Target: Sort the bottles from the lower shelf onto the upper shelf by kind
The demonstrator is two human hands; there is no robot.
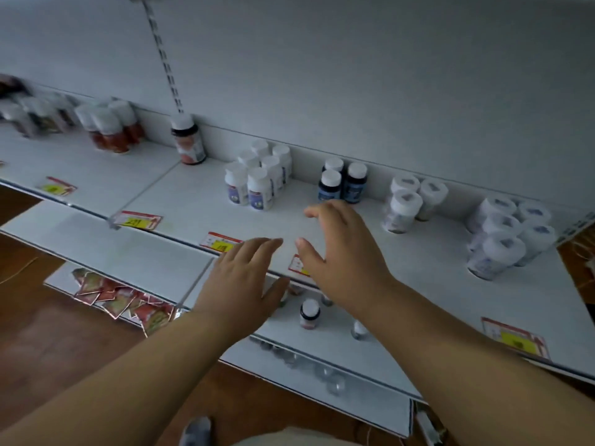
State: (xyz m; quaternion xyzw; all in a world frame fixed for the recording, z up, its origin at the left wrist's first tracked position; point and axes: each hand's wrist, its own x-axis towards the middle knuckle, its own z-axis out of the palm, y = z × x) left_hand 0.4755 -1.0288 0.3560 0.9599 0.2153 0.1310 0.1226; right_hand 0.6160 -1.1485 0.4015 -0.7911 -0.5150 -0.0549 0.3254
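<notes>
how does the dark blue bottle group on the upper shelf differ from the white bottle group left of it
The dark blue bottles have dark bodies; the white bottles have white bodies with blue labels. The dark group numbers three, the white group about six. Both stand upright with white caps, near the shelf's back wall.

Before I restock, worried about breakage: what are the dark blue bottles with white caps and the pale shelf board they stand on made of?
The dark blue bottles look like smooth, glossy plastic, though tinted glass is possible. The pale shelf board looks like matt painted metal.
</notes>
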